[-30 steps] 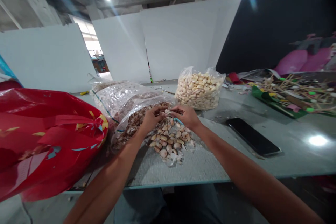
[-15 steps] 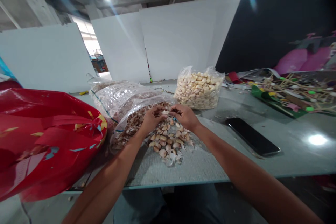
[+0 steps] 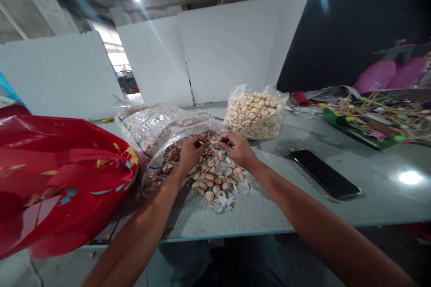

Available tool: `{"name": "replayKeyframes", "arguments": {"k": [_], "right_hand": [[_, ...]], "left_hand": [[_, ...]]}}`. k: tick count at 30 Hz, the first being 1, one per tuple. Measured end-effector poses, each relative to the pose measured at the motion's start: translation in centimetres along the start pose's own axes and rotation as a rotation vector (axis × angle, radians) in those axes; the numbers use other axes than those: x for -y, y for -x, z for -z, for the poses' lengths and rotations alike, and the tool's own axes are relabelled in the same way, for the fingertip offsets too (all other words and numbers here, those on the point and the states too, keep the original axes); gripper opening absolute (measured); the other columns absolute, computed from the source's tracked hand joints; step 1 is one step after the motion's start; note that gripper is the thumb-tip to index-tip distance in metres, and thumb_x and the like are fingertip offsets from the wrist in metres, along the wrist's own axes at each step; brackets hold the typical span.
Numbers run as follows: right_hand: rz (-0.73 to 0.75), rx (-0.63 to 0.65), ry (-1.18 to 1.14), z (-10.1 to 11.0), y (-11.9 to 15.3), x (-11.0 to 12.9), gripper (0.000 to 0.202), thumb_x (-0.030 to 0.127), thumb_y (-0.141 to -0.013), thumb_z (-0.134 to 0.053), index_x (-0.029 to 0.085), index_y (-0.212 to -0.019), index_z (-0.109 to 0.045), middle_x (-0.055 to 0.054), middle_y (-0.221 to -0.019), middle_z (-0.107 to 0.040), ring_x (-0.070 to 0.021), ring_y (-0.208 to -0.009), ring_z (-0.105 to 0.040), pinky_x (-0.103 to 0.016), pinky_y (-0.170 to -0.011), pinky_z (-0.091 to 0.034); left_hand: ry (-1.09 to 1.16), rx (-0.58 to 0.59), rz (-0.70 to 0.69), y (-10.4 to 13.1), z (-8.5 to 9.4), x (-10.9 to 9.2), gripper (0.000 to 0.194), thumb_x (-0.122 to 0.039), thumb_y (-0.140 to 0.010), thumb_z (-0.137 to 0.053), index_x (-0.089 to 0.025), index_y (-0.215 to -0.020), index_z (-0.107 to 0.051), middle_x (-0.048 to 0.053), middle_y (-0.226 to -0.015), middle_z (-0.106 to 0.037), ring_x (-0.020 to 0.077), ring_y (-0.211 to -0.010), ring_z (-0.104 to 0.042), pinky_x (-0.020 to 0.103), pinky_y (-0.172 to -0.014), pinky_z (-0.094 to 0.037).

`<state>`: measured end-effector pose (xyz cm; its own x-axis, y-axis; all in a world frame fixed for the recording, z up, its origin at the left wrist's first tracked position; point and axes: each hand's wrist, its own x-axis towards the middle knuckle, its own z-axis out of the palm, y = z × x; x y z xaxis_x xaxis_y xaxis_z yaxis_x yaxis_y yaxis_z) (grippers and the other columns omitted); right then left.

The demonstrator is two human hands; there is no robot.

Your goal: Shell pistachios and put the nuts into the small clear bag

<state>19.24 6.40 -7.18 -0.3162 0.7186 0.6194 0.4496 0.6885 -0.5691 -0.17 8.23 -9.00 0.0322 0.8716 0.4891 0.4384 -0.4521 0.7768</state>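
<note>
1. Long grey table [image 3: 269, 213];
2. glossy red plastic bag [image 3: 81, 143], leftmost;
3. clear plastic bag of brown papery skins [image 3: 156, 119], beside it;
4. clear plastic bag of pale, clove-like pieces [image 3: 256, 116], farther back;
5. tan, oval clove-like pieces [image 3: 217, 181], heaped on the table nearer than both hands;
6. left hand [image 3: 191, 152] and right hand [image 3: 239, 149], fingers curled narrow; grip unclear;
7. tiny whitish scrap [image 3: 214, 142], between their fingertips.

Grey tabletop [image 3: 262, 215]: loose brownish pieces [image 3: 217, 188], upright clear bag [image 3: 256, 115], black phone [image 3: 325, 174].

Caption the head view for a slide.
Left hand and right hand, close together by brownish kernels; clear bag of pale kernels beyond.
</note>
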Motion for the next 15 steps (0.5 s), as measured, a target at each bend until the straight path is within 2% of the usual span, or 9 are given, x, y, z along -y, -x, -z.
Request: {"name": "replayKeyframes", "arguments": {"k": [2, 6, 11, 13, 15], "right_hand": [[-0.018, -0.002, -0.013, -0.1, 0.0, -0.2, 0.023, 0.039, -0.088, -0.050, 0.018, -0.089, -0.059, -0.003, -0.083, -0.062, -0.0151, -0.078, -0.056, -0.022, -0.072, -0.041], [-0.010, -0.033, 0.017, -0.1, -0.1, -0.5, 0.018, 0.032, -0.087, -0.051, 0.018, -0.093, -0.060, -0.004, -0.086, -0.063, -0.0160, -0.080, -0.057, -0.024, -0.076, -0.042], [-0.008, -0.090, 0.100, 0.3, -0.6, -1.4, 0.018, 0.024, -0.087, -0.050, 0.017, -0.096, -0.064, -0.007, -0.095, -0.063, -0.0168, -0.083, -0.057, -0.026, -0.080, -0.043], [-0.010, -0.016, 0.112, 0.1, -0.7, -1.8, 0.022, 0.019, -0.085, -0.051, 0.017, -0.103, -0.063, -0.007, -0.099, -0.063, -0.0158, -0.083, -0.057, -0.026, -0.081, -0.044], [-0.013, 0.121, 0.134, -0.2, -0.7, -2.1, 0.034, 0.014, -0.083, -0.052, 0.017, -0.115, -0.060, -0.008, -0.107, -0.063, -0.0157, -0.088, -0.058, -0.026, -0.086, -0.043]], "left_hand": [[-0.018, 0.009, -0.019, 0.0, 0.1, 0.2, 0.025, -0.039, -0.074, -0.065, -0.016, -0.084, -0.065, -0.003, -0.054, -0.055, 0.0097, -0.048, -0.049, 0.020, -0.047, -0.035], [-0.092, 0.121, -0.130, 0.3, -0.3, 0.1, 0.028, -0.033, -0.077, -0.063, -0.016, -0.098, -0.066, -0.001, -0.063, -0.061, 0.0088, -0.052, -0.049, 0.020, -0.053, -0.039], [-0.196, 0.150, -0.148, 0.4, -0.3, 0.1, 0.025, -0.037, -0.082, -0.057, -0.016, -0.089, -0.068, 0.001, -0.071, -0.066, 0.0112, -0.061, -0.054, 0.021, -0.059, -0.040], [-0.258, 0.151, -0.129, 0.3, -0.2, 0.1, 0.025, -0.038, -0.081, -0.057, -0.016, -0.086, -0.069, 0.001, -0.071, -0.067, 0.0123, -0.062, -0.055, 0.022, -0.060, -0.040], [-0.314, 0.142, -0.120, 0.2, 0.0, 0.2, 0.025, -0.036, -0.082, -0.056, -0.017, -0.088, -0.070, 0.002, -0.074, -0.069, 0.0136, -0.065, -0.057, 0.023, -0.063, -0.041]]}}
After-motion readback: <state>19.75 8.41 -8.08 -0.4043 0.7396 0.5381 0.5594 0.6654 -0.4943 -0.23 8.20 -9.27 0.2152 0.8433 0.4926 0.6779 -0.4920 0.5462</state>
